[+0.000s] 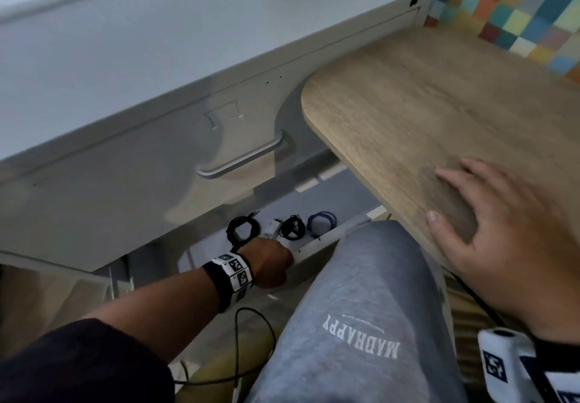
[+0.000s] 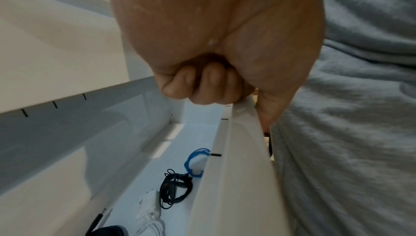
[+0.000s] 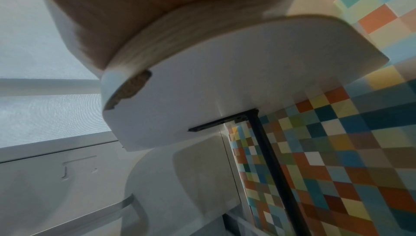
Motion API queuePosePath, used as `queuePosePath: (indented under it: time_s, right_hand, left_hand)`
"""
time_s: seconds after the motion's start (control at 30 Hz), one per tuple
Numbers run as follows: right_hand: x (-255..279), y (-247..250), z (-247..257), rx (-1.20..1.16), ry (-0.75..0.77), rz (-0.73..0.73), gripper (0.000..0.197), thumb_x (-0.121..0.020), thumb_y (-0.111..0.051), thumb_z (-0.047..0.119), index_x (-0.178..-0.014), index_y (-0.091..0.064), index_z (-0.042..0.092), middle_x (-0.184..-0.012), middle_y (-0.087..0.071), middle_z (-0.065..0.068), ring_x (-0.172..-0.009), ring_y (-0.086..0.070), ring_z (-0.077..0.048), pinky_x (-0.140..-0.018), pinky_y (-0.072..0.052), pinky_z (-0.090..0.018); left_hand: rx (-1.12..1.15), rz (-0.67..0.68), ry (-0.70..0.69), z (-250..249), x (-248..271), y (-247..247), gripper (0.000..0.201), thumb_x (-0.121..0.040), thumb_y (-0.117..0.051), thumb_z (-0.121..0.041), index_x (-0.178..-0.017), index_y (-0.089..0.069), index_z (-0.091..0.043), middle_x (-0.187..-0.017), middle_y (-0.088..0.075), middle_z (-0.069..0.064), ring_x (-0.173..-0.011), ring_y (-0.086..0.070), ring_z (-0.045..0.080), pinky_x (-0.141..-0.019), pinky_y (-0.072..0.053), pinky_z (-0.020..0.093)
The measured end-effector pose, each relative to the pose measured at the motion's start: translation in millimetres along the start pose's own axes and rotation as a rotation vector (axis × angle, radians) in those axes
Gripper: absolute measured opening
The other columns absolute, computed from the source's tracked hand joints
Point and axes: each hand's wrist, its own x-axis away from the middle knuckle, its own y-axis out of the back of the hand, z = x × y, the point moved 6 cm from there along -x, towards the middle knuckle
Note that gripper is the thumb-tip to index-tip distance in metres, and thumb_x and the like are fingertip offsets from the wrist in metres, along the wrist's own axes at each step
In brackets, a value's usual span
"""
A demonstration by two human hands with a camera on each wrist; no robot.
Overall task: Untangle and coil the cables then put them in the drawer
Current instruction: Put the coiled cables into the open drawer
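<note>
Left hand [image 1: 272,263] fingers curled over the front edge of the open drawer [image 2: 234,177], gripping it. Inside along that front edge, left to right: black coil [image 1: 243,230], white cable [image 1: 272,229], dark coil [image 1: 292,227], blue coil [image 1: 321,221]. Right hand [image 1: 502,230] spread flat, pressing on the wooden bench [image 1: 423,94] near its front edge

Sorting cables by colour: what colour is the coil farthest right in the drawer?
Blue coil; clearest in the head view.

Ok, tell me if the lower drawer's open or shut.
Open: the lower drawer shows its coiled cables inside, and the left hand grips its front edge.
</note>
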Motion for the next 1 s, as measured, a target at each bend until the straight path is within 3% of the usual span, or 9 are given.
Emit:
queuePosePath:
  time_s: [0.1, 0.17, 0.23, 0.33, 0.4, 0.53, 0.63, 0.83, 1.0]
  right_hand:
    - [1.3, 1.8, 1.6, 0.030, -0.003, 0.019, 0.065, -0.090, -0.041, 0.061, -0.146, -0.051, 0.031, -0.156, -0.047, -0.003, -0.145, -0.041, -0.029, -0.118, -0.032, -0.058]
    - [1.3, 2.8, 2.5, 0.030, -0.004, 0.022, 0.066, -0.090, -0.038, 0.063, -0.146, -0.050, 0.031, -0.157, -0.046, -0.003, -0.145, -0.040, -0.028, -0.119, -0.030, -0.057]
    - [1.3, 4.3, 3.9, 0.017, -0.006, 0.021, 0.066, -0.089, -0.039, 0.063, -0.146, -0.051, 0.032, -0.157, -0.047, -0.002, -0.145, -0.040, -0.028, -0.119, -0.030, -0.057]
    - [1.8, 3.9, 3.4, 0.020, -0.004, 0.016, 0.064, -0.090, -0.041, 0.062, -0.146, -0.051, 0.032, -0.157, -0.047, -0.002, -0.146, -0.039, -0.027, -0.119, -0.029, -0.057]
    - [0.8, 3.8, 4.1, 0.019, -0.002, 0.013, 0.064, -0.090, -0.041, 0.062, -0.146, -0.050, 0.033, -0.156, -0.047, -0.002, -0.145, -0.039, -0.026, -0.119, -0.030, -0.057]
    - [-2.1, 2.1, 3.8, 0.019, -0.010, 0.017, 0.063, -0.089, -0.042, 0.062, -0.144, -0.052, 0.033, -0.155, -0.049, -0.002, -0.144, -0.041, -0.028, -0.118, -0.033, -0.060]
    - [-0.8, 2.7, 4.8, 0.016, -0.011, 0.006, 0.062, -0.088, -0.044, 0.061, -0.143, -0.053, 0.033, -0.154, -0.050, -0.002, -0.143, -0.042, -0.028, -0.117, -0.034, -0.059]
    - [0.5, 4.6, 5.1, 0.023, -0.007, 0.011, 0.061, -0.090, -0.045, 0.060, -0.144, -0.052, 0.033, -0.154, -0.049, -0.002, -0.144, -0.041, -0.026, -0.118, -0.033, -0.058]
    - [0.8, 5.1, 5.0, 0.031, -0.006, 0.024, 0.061, -0.090, -0.044, 0.060, -0.145, -0.049, 0.034, -0.155, -0.047, 0.000, -0.145, -0.040, -0.025, -0.118, -0.033, -0.058]
  left_hand:
    - [-0.033, -0.008, 0.008, 6.3, -3.4, -5.6, 0.019, -0.088, -0.059, -0.026, -0.095, -0.071, -0.014, -0.096, -0.071, 0.013, -0.087, -0.069, 0.035, -0.069, -0.055, 0.036]
    - [-0.059, -0.070, 0.029, 16.5, -5.9, -6.8, 0.021, -0.091, -0.060, -0.027, -0.100, -0.073, -0.013, -0.104, -0.071, 0.017, -0.092, -0.069, 0.037, -0.071, -0.057, 0.039]
    - [-0.094, -0.105, 0.071, 28.9, -9.7, -5.6, 0.022, -0.091, -0.059, -0.018, -0.105, -0.071, -0.008, -0.115, -0.068, 0.025, -0.097, -0.069, 0.040, -0.067, -0.054, 0.038]
    - [-0.123, -0.122, 0.201, 45.1, -12.1, -0.8, 0.025, -0.091, -0.051, -0.003, -0.110, -0.067, -0.004, -0.106, -0.068, 0.020, -0.092, -0.068, 0.037, -0.064, -0.050, 0.037]
    - [-0.076, -0.126, 0.247, 49.5, -12.1, -1.3, 0.027, -0.092, -0.049, -0.002, -0.114, -0.065, -0.002, -0.107, -0.067, 0.018, -0.096, -0.068, 0.038, -0.070, -0.053, 0.038]
    - [0.141, -0.104, 0.205, 65.5, -18.9, -27.9, 0.015, -0.092, -0.051, -0.003, -0.102, -0.063, -0.003, -0.116, -0.067, 0.021, -0.110, -0.066, 0.037, -0.082, -0.047, 0.036]
    - [0.289, -0.142, 0.299, 98.0, -21.3, -44.5, 0.047, -0.093, -0.059, -0.002, -0.139, -0.059, -0.008, -0.147, -0.053, 0.017, -0.136, -0.052, 0.030, -0.111, -0.036, 0.029]
    - [0.491, -0.186, 0.402, 126.4, -40.6, -45.9, 0.051, -0.096, -0.058, -0.010, -0.146, -0.056, -0.018, -0.151, -0.053, 0.010, -0.135, -0.055, 0.026, -0.109, -0.038, 0.026]
    - [0.603, -0.153, 0.487, 156.6, -52.5, -40.2, 0.054, -0.098, -0.055, -0.003, -0.151, -0.049, -0.012, -0.158, -0.044, 0.011, -0.144, -0.045, 0.027, -0.118, -0.032, 0.028]
